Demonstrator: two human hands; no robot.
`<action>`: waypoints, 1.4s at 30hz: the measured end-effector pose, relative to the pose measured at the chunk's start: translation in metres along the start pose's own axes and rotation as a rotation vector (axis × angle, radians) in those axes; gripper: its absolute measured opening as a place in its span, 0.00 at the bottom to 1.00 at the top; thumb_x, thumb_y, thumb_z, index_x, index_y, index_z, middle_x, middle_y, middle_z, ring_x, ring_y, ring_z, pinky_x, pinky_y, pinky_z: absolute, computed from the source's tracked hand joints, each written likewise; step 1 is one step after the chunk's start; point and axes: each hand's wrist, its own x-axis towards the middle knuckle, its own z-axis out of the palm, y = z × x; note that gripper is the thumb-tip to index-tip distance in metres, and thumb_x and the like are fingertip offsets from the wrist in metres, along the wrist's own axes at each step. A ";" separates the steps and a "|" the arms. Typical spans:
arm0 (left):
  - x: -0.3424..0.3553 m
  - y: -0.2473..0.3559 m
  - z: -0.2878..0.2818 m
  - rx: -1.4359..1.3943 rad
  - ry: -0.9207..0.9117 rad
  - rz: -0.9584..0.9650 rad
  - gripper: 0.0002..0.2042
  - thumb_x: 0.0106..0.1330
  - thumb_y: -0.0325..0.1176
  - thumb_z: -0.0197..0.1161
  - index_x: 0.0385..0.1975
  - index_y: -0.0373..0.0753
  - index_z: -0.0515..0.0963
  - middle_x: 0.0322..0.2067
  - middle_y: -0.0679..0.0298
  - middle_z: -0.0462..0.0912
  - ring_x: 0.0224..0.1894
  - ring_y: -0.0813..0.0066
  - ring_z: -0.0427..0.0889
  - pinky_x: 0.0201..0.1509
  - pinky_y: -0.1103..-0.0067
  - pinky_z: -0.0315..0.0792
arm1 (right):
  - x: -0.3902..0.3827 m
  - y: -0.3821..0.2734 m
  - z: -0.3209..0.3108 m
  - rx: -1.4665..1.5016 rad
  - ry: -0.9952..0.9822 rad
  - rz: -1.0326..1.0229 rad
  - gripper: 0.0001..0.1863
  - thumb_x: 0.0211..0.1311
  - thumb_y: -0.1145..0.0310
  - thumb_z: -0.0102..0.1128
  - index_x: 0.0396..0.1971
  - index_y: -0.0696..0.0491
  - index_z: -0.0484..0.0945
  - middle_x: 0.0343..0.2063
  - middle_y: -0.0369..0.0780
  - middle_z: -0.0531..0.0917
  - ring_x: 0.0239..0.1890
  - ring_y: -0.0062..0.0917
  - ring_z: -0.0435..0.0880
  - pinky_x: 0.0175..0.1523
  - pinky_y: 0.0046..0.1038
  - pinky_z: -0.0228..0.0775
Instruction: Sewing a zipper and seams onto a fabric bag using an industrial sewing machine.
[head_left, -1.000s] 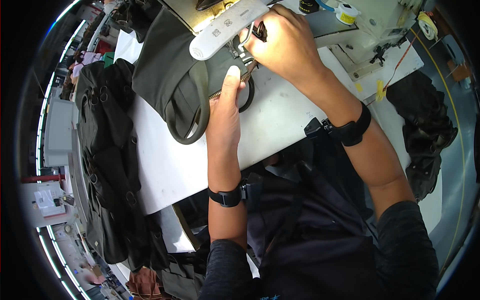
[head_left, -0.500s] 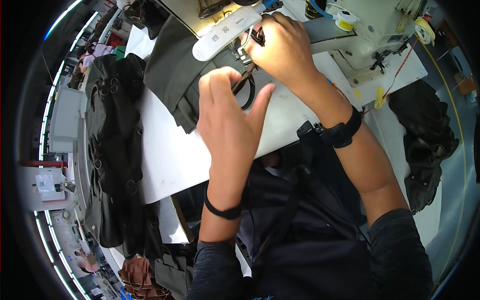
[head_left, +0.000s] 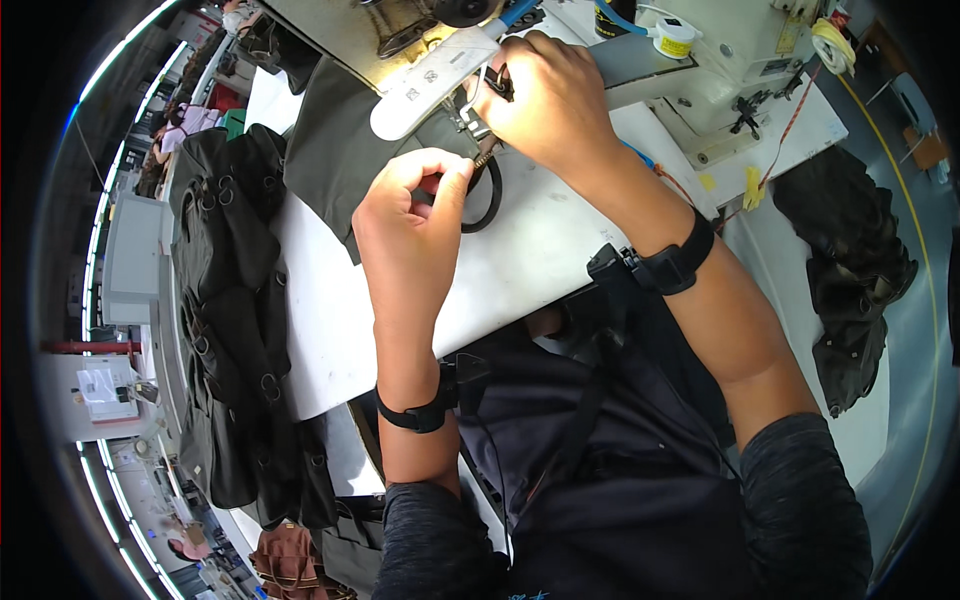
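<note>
My left hand pinches with thumb and forefinger at the end of a narrow dark strip below the sewing machine's needle area. A thin black strap curves down beside those fingertips. Beyond it, a dark grey-green fabric piece lies on the white table, partly hidden by my hand and the machine. My right hand is closed beside the presser foot, its fingers around a small black looped tool. The rest of that tool is hidden in the hand.
The sewing machine's pale, rounded attachment overhangs the fabric. Dark bags with metal rings hang in a row at the left, and brown bags sit below. More dark pieces lie at right. A yellow-labelled spool stands behind.
My left hand has moved left and slightly down, its spread fingers closing into a pinch at the strip. My right hand has shifted slightly left, still closed around the black tool.
</note>
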 end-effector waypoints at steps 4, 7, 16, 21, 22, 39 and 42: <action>0.008 -0.003 0.003 -0.004 -0.048 -0.025 0.12 0.61 0.32 0.77 0.36 0.33 0.80 0.28 0.69 0.79 0.26 0.82 0.69 0.31 0.82 0.69 | 0.001 0.000 -0.001 0.010 0.008 -0.004 0.14 0.52 0.57 0.71 0.24 0.54 0.83 0.25 0.41 0.83 0.32 0.40 0.83 0.46 0.43 0.72; 0.004 -0.004 0.014 0.274 -0.035 0.161 0.19 0.56 0.38 0.80 0.35 0.37 0.75 0.31 0.62 0.77 0.26 0.68 0.75 0.33 0.72 0.72 | 0.001 0.001 -0.001 -0.014 0.019 -0.012 0.14 0.52 0.57 0.71 0.25 0.54 0.83 0.26 0.42 0.83 0.31 0.41 0.83 0.46 0.43 0.73; 0.006 -0.003 0.008 0.029 -0.082 0.054 0.06 0.68 0.30 0.70 0.34 0.34 0.82 0.25 0.73 0.78 0.28 0.89 0.72 0.30 0.87 0.65 | 0.000 0.003 -0.007 0.111 0.056 -0.146 0.13 0.55 0.63 0.69 0.33 0.57 0.82 0.34 0.47 0.83 0.37 0.44 0.83 0.43 0.45 0.73; 0.006 -0.002 0.009 0.032 -0.049 0.028 0.06 0.69 0.30 0.67 0.34 0.34 0.82 0.26 0.73 0.80 0.28 0.88 0.72 0.32 0.86 0.67 | -0.001 0.000 -0.013 0.079 0.024 -0.137 0.12 0.54 0.64 0.70 0.33 0.56 0.82 0.32 0.45 0.82 0.34 0.43 0.81 0.43 0.42 0.72; 0.006 -0.003 0.009 0.047 -0.048 0.043 0.06 0.69 0.30 0.67 0.34 0.33 0.82 0.26 0.72 0.80 0.28 0.88 0.72 0.32 0.86 0.67 | -0.001 -0.001 -0.013 0.058 -0.003 -0.099 0.12 0.54 0.64 0.70 0.33 0.56 0.82 0.32 0.45 0.82 0.34 0.43 0.81 0.43 0.42 0.73; 0.016 -0.008 0.001 -0.005 -0.073 -0.056 0.08 0.70 0.30 0.62 0.39 0.30 0.79 0.31 0.53 0.83 0.30 0.59 0.80 0.41 0.69 0.74 | 0.000 -0.003 -0.015 0.061 0.008 -0.092 0.11 0.55 0.64 0.69 0.33 0.57 0.82 0.33 0.46 0.82 0.37 0.43 0.81 0.45 0.42 0.72; 0.014 -0.014 -0.002 0.178 -0.096 0.116 0.06 0.71 0.28 0.60 0.38 0.32 0.78 0.32 0.53 0.81 0.33 0.55 0.80 0.41 0.67 0.74 | 0.000 -0.003 -0.016 0.078 0.000 -0.119 0.12 0.55 0.65 0.69 0.33 0.57 0.82 0.33 0.47 0.82 0.38 0.44 0.81 0.46 0.42 0.72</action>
